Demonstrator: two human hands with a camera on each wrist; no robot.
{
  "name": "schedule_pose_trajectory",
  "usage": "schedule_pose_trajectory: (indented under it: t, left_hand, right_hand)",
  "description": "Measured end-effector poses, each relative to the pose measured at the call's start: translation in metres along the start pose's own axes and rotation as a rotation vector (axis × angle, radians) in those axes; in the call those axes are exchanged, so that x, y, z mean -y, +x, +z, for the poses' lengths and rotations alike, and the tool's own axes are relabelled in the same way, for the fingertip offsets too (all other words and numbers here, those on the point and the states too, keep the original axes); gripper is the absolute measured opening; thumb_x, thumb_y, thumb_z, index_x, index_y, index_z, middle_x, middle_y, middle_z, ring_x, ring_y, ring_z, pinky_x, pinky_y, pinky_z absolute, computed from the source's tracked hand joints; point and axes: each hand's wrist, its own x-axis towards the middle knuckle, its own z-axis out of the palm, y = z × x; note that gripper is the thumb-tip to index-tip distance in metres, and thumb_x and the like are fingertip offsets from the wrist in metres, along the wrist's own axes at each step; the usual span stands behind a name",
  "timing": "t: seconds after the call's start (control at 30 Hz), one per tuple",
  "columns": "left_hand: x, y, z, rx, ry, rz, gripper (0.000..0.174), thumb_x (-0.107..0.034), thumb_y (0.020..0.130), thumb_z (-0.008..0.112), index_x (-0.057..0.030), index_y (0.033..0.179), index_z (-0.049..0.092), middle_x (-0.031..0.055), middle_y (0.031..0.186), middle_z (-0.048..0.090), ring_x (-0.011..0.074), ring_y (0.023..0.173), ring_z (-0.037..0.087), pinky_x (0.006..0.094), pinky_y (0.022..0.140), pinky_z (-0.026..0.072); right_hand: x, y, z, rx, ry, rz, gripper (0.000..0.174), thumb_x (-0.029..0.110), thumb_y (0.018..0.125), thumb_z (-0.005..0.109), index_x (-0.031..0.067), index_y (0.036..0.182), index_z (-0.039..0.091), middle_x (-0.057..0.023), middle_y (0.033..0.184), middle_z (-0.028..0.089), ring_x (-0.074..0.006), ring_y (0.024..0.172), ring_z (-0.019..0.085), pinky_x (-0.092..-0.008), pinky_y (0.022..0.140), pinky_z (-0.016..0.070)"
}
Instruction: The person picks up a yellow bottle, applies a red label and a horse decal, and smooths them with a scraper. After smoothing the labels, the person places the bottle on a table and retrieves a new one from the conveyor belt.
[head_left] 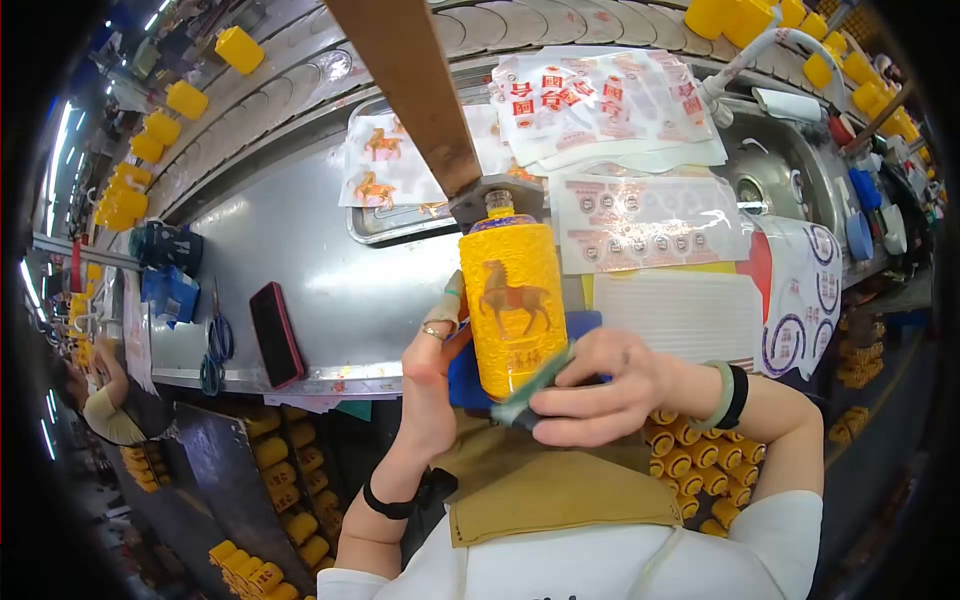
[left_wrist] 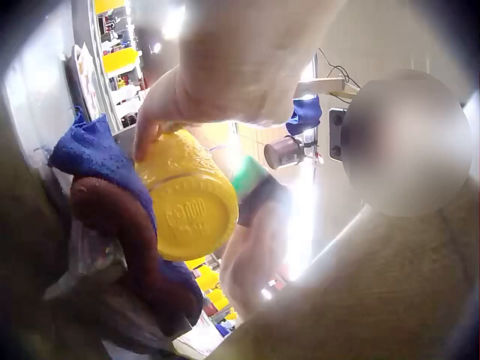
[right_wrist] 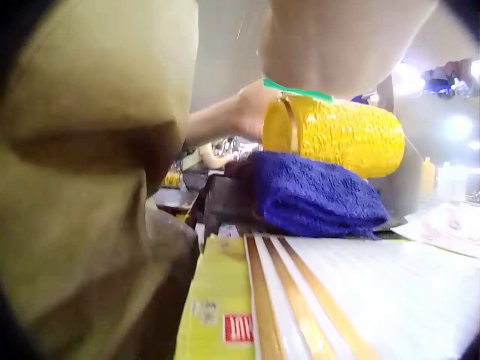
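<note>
A yellow embossed bottle with a brown horse decal lies neck away from me, its neck at a metal bracket under a wooden bar. My left hand holds its left side, thumb along the wall; the other fingers are mostly hidden. With my right hand I pinch a flat green scraper against the bottle's lower right edge. The bottle's round base shows in the left wrist view. Below the bottle, a folded blue towel shows in the right wrist view.
Printed decal sheets overlap a metal tray and the steel table. A phone and blue scissors lie left. A sink stands right. Yellow bottles line a conveyor behind; another person is far left.
</note>
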Motion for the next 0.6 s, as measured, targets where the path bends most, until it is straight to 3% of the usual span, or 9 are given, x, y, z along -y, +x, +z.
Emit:
schedule_pose_trajectory:
  t: [0.1, 0.17, 0.2, 0.23, 0.3, 0.37, 0.43, 0.5, 0.6]
  left_hand:
    - [0.003, 0.008, 0.006, -0.041, -0.148, -0.097, 0.122, -0.093, 0.087, 0.011, 0.0034, 0.157, 0.034, 0.0155, 0.156, 0.046, 0.0271, 0.142, 0.046, 0.0452, 0.118, 0.0348]
    - [0.027, 0.012, 0.003, -0.080, -0.282, -0.183, 0.118, -0.093, 0.087, 0.017, 0.0033, 0.150, 0.043, 0.0134, 0.140, 0.059, 0.0244, 0.129, 0.055, 0.0424, 0.112, 0.0396]
    - [0.014, 0.017, 0.009, -0.093, -0.363, -0.151, 0.096, -0.080, 0.095, 0.042, 0.0029, 0.142, 0.049, 0.0117, 0.120, 0.065, 0.0196, 0.109, 0.062, 0.0373, 0.098, 0.0476]
    - [0.006, 0.023, 0.009, -0.096, -0.358, -0.152, 0.096, -0.080, 0.095, 0.042, 0.0029, 0.142, 0.049, 0.0117, 0.120, 0.065, 0.0196, 0.109, 0.062, 0.0373, 0.098, 0.0476]
    - [-0.004, 0.033, 0.008, -0.002, -0.015, -0.298, 0.061, -0.041, 0.099, 0.069, 0.0054, 0.134, 0.052, 0.0163, 0.129, 0.065, 0.0205, 0.117, 0.065, 0.0344, 0.099, 0.0512]
    - [-0.003, 0.037, 0.010, 0.022, -0.141, -0.310, 0.059, -0.036, 0.096, 0.072, 0.0063, 0.134, 0.053, 0.0166, 0.126, 0.066, 0.0213, 0.113, 0.067, 0.0354, 0.098, 0.0527]
    - [-0.002, 0.041, 0.013, 0.068, -0.398, -0.341, 0.057, -0.024, 0.091, 0.077, 0.0082, 0.132, 0.053, 0.0172, 0.120, 0.068, 0.0229, 0.107, 0.070, 0.0376, 0.094, 0.0557]
    - [0.004, 0.028, 0.009, 0.173, -0.583, -0.425, 0.081, -0.043, 0.090, 0.072, 0.0047, 0.148, 0.040, 0.0216, 0.133, 0.061, 0.0352, 0.118, 0.065, 0.0491, 0.101, 0.0526]
    - [0.003, 0.013, 0.016, 0.319, -0.777, -0.468, 0.091, -0.049, 0.084, 0.075, 0.0032, 0.150, 0.038, 0.0219, 0.130, 0.061, 0.0378, 0.114, 0.065, 0.0526, 0.099, 0.0531]
  right_hand:
    - [-0.018, 0.013, -0.004, -0.033, -0.287, 0.315, 0.034, 0.008, 0.082, 0.074, 0.0124, 0.115, 0.071, -0.0011, 0.103, 0.072, -0.0144, 0.078, 0.062, -0.0300, 0.075, 0.0529]
    - [-0.062, 0.015, -0.004, -0.358, -0.277, 0.534, 0.026, 0.004, 0.089, 0.072, 0.0068, 0.114, 0.070, -0.0062, 0.099, 0.071, -0.0173, 0.078, 0.063, -0.0277, 0.078, 0.0520]
    - [-0.062, 0.024, -0.010, -0.434, -0.172, 0.631, 0.023, 0.004, 0.092, 0.069, 0.0051, 0.115, 0.068, -0.0065, 0.100, 0.070, -0.0172, 0.081, 0.063, -0.0274, 0.080, 0.0508]
    - [-0.060, 0.035, -0.018, -0.508, -0.067, 0.722, 0.021, 0.003, 0.095, 0.067, 0.0033, 0.117, 0.066, -0.0068, 0.101, 0.069, -0.0172, 0.085, 0.062, -0.0272, 0.082, 0.0495]
    - [-0.053, 0.046, -0.024, -0.611, 0.093, 0.743, 0.022, 0.005, 0.098, 0.064, 0.0029, 0.120, 0.064, -0.0048, 0.102, 0.067, -0.0136, 0.087, 0.060, -0.0259, 0.082, 0.0484]
    - [-0.041, 0.046, -0.034, -0.720, 0.239, 0.761, 0.022, 0.007, 0.101, 0.062, 0.0025, 0.122, 0.062, -0.0027, 0.103, 0.065, -0.0100, 0.089, 0.058, -0.0247, 0.082, 0.0474]
    - [-0.027, 0.036, -0.051, -0.715, 0.651, 0.966, 0.023, 0.009, 0.103, 0.059, 0.0029, 0.125, 0.058, 0.0010, 0.102, 0.058, -0.0053, 0.091, 0.054, -0.0216, 0.083, 0.0461]
    - [-0.020, 0.034, -0.061, -0.807, 0.599, 0.986, 0.019, 0.016, 0.103, 0.061, 0.0027, 0.117, 0.060, 0.0018, 0.097, 0.056, -0.0040, 0.087, 0.052, -0.0202, 0.081, 0.0462]
    - [-0.025, 0.027, -0.072, -0.543, 0.403, 1.005, 0.021, 0.024, 0.100, 0.067, 0.0043, 0.104, 0.062, 0.0006, 0.090, 0.059, -0.0068, 0.083, 0.056, -0.0266, 0.074, 0.0485]
